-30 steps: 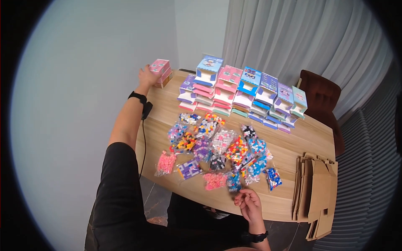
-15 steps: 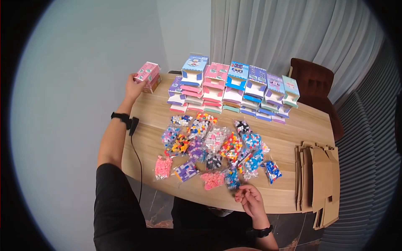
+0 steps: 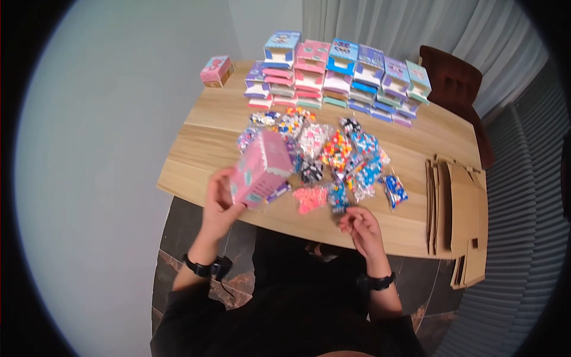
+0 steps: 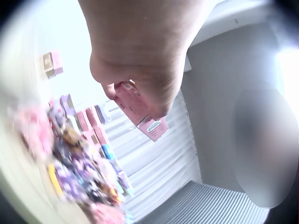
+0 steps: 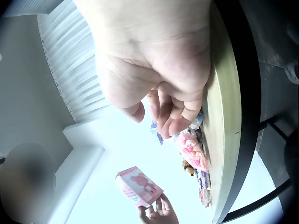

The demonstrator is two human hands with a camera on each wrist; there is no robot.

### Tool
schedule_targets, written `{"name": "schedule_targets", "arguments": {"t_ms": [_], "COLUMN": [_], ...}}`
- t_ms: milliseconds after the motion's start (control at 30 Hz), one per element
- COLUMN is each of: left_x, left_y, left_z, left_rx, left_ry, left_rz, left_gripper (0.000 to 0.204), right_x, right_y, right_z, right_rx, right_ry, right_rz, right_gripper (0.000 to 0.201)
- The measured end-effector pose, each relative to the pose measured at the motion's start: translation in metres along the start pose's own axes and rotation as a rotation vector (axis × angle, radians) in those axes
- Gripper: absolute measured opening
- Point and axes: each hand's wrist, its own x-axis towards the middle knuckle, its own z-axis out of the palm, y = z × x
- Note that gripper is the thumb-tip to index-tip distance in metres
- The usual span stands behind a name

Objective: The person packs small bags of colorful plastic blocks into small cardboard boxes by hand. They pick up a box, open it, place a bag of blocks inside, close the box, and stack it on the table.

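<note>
In the head view my left hand (image 3: pixel 219 205) grips a pink printed cardboard box (image 3: pixel 262 169), tilted above the near left part of the table (image 3: pixel 196 143). The box hides some of the bags of small bricks (image 3: pixel 337 149) behind it. Beyond the fingers in the left wrist view, part of the same pink box (image 4: pixel 135 106) shows. My right hand (image 3: pixel 364 233) hovers by the table's front edge, its fingers loosely bent and holding nothing. Close to its fingertips lie a bag of blue bricks (image 3: pixel 338 196) and a bag of pink bricks (image 3: pixel 310 199).
Open-ended colourful boxes (image 3: pixel 312 56) stand stacked in a row along the back. Another pink box (image 3: pixel 216 71) sits at the far left corner. Flattened brown cardboard (image 3: pixel 467 208) leans over the right end, and a brown chair (image 3: pixel 450 77) stands behind the table.
The left hand has lifted a pink box off the stack at the far left corner and carried it toward the body. The right hand stays near the front edge. The head view has shifted.
</note>
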Motion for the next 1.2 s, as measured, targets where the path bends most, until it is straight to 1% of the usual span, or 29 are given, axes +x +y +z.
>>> {"name": "schedule_targets", "arguments": {"t_ms": [67, 100, 167, 200, 267, 300, 400, 500, 600, 700, 800, 900, 1000, 1033, 1100, 1133, 1167, 1200], "left_x": [-0.025, -0.034, -0.046, -0.051, -0.061, -0.066, -0.068, -0.069, -0.063, -0.05, -0.032, -0.017, -0.01, -0.007, 0.001, 0.001, 0.001, 0.001], "left_y": [-0.012, -0.017, -0.023, -0.025, -0.041, -0.047, -0.048, -0.062, -0.06, -0.055, -0.053, -0.062, -0.048, -0.039, -0.024, -0.024, -0.023, -0.023], "left_z": [0.033, 0.048, 0.071, 0.08, 0.092, 0.095, 0.098, 0.095, 0.104, 0.112, 0.114, 0.111, 0.111, 0.111, 0.112, 0.112, 0.113, 0.114], "left_rx": [-0.487, -0.569, -0.777, -0.876, -0.933, -0.96, -0.849, -0.903, -0.898, -0.812, -0.758, -0.419, 0.026, 0.239, 0.665, 0.681, 0.698, 0.715], "left_ry": [-0.081, -0.138, -0.24, -0.289, -0.391, -0.441, -0.477, -0.434, -0.322, -0.283, -0.269, -0.326, -0.328, -0.36, -0.414, -0.419, -0.424, -0.429], "left_rz": [-0.274, -0.341, -0.527, -0.62, -0.701, -0.738, -0.757, -0.878, -0.876, -0.795, -0.714, -0.467, -0.186, -0.104, 0.065, 0.079, 0.094, 0.111], "left_gripper": [0.068, 0.074, 0.078, 0.08, 0.082, 0.083, 0.075, 0.067, 0.061, 0.058, 0.055, 0.053, 0.055, 0.056, 0.059, 0.061, 0.062, 0.064], "right_x": [0.0, 0.0, 0.0, -0.002, -0.011, -0.016, -0.025, -0.03, -0.025, -0.016, -0.003, 0.004, 0.002, -0.001, -0.001, -0.001, -0.002, -0.002], "right_y": [-0.002, -0.004, -0.012, -0.015, -0.018, -0.011, 0.0, 0.004, 0.015, 0.013, 0.004, 0.0, -0.008, -0.015, -0.022, -0.025, -0.026, -0.03], "right_z": [0.003, 0.009, 0.034, 0.042, 0.055, 0.053, 0.048, 0.049, 0.048, 0.045, 0.044, 0.037, 0.021, 0.021, 0.015, 0.015, 0.016, 0.02], "right_rx": [-0.099, -0.151, -0.255, -0.234, -0.183, -0.318, -0.415, -0.41, -0.378, -0.135, -0.235, -0.136, 0.107, 0.08, 0.069, 0.063, 0.068, -0.067], "right_ry": [-0.078, -0.083, -0.102, -0.129, -0.186, -0.18, -0.12, -0.001, 0.074, 0.104, 0.06, 0.06, 0.0, 0.043, 0.023, 0.014, 0.049, 0.119], "right_rz": [-0.031, -0.07, -0.146, -0.105, -0.02, -0.063, -0.047, 0.007, -0.062, 0.004, -0.085, -0.104, -0.042, -0.01, -0.014, -0.016, -0.008, -0.029], "right_gripper": [0.044, 0.045, 0.048, 0.051, 0.056, 0.057, 0.055, 0.052, 0.049, 0.05, 0.053, 0.058, 0.065, 0.073, 0.075, 0.076, 0.069, 0.067]}}
